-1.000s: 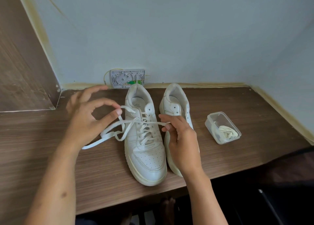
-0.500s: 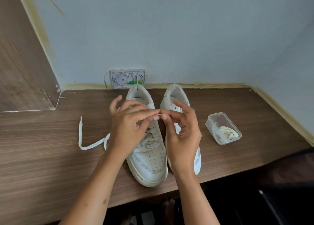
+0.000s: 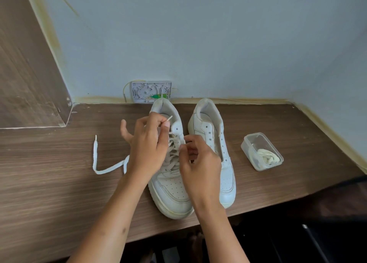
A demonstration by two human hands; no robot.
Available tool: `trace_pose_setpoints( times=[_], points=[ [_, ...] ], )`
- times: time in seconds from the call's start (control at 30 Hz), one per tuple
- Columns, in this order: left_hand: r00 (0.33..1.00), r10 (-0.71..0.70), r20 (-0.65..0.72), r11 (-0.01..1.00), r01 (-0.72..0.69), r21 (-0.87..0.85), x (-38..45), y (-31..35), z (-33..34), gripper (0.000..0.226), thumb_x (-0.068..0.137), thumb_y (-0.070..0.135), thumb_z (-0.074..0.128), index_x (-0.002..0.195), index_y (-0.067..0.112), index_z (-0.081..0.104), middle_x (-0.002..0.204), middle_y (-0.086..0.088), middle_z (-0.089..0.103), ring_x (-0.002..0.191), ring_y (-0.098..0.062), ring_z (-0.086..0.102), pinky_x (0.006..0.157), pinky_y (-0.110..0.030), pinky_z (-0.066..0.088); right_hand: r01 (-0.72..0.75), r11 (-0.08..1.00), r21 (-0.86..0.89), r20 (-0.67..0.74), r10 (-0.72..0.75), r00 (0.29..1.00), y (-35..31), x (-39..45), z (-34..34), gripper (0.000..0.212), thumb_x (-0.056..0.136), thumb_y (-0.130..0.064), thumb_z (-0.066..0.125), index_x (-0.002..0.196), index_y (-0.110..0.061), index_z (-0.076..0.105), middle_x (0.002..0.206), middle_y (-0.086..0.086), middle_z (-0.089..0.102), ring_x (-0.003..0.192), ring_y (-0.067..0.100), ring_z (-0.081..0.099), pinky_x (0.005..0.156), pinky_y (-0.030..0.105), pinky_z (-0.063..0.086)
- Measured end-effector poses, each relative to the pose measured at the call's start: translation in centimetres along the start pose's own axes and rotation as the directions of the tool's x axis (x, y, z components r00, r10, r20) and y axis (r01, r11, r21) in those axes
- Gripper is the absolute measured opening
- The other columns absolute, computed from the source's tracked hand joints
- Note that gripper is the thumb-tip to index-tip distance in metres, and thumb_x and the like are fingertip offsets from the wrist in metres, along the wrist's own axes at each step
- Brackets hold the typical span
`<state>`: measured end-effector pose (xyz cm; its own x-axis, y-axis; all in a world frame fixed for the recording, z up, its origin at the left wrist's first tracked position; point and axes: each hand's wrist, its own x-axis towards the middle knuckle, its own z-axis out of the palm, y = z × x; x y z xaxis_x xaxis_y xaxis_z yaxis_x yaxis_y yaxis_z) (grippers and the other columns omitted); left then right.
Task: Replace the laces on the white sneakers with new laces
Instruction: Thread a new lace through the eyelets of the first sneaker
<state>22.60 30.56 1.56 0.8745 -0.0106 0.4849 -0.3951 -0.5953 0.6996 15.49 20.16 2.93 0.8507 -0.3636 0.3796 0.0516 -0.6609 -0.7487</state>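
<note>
Two white sneakers stand side by side on the wooden table (image 3: 59,193), toes toward me. The left sneaker (image 3: 170,195) is laced; the right sneaker (image 3: 226,179) shows bare eyelets. My left hand (image 3: 148,149) hovers over the left sneaker's upper eyelets and pinches the lace tip (image 3: 169,119) between thumb and forefinger. My right hand (image 3: 198,163) sits beside it at the shoe's right edge, fingers curled at the eyelet flap; what it holds is hidden. The lace's other end (image 3: 95,157) trails loose on the table to the left.
A clear plastic tub (image 3: 262,151) with a coiled cream lace inside stands right of the shoes. An open wall box (image 3: 151,92) with wiring sits behind the left sneaker. A wooden panel (image 3: 25,74) rises at the left. The table's front edge runs just below the toes.
My left hand has moved back toward the shoe's collar with the lace tip. My right hand has dropped lower beside the eyelets. The loose lace end lies still on the left.
</note>
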Motion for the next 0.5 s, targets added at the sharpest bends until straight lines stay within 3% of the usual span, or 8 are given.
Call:
trace_pose_setpoints(
  times=[0.07,0.2,0.37,0.5],
  points=[
    [1.0,-0.011,0.009,0.994,0.012,-0.104,0.1,-0.1,0.1,0.029,0.096,0.048,0.032,0.096,0.028,0.052,0.09,0.015,0.062,0.102,0.001,0.044,0.116,-0.053,-0.001,-0.033,0.998,0.049,0.003,0.033,0.999,0.0,0.1,-0.3,0.016,0.094,-0.02,0.063,0.11,-0.019,0.066,0.081,-0.01,0.069,0.077,0.002,0.065,0.069,0.022,0.054],
    [1.0,0.017,0.021,0.977,-0.012,-0.214,0.0,0.0,0.0,0.017,0.096,0.049,0.037,0.093,0.036,0.048,0.089,0.009,0.068,0.108,0.004,0.049,0.115,-0.055,0.0,-0.044,0.997,0.065,0.014,0.043,0.999,0.0,0.3,-0.7,0.018,0.095,-0.03,0.062,0.11,-0.019,0.066,0.073,-0.01,0.069,0.07,0.001,0.066,0.065,0.019,0.054],
    [0.997,0.075,0.028,0.962,-0.065,-0.264,-0.5,1.0,-0.3,0.021,0.093,0.041,0.045,0.088,0.024,0.056,0.077,0.013,0.067,0.111,0.002,0.051,0.116,-0.053,-0.001,-0.006,1.0,-0.01,-0.008,0.006,1.0,-0.2,0.4,-0.5,0.037,0.093,-0.053,0.056,0.095,-0.018,0.067,0.06,-0.011,0.062,0.06,0.005,0.062,0.055,0.023,0.05],
    [0.994,0.1,0.041,0.95,-0.084,-0.302,-0.5,1.2,-0.6,0.02,0.091,0.04,0.048,0.085,0.025,0.058,0.085,0.011,0.065,0.108,0.001,0.054,0.115,-0.055,0.002,-0.013,0.997,-0.082,-0.044,0.01,0.999,0.0,0.9,0.1,0.035,0.093,-0.051,0.059,0.086,-0.017,0.062,0.057,-0.012,0.058,0.052,0.007,0.058,0.053,0.027,0.049]
  ],
)
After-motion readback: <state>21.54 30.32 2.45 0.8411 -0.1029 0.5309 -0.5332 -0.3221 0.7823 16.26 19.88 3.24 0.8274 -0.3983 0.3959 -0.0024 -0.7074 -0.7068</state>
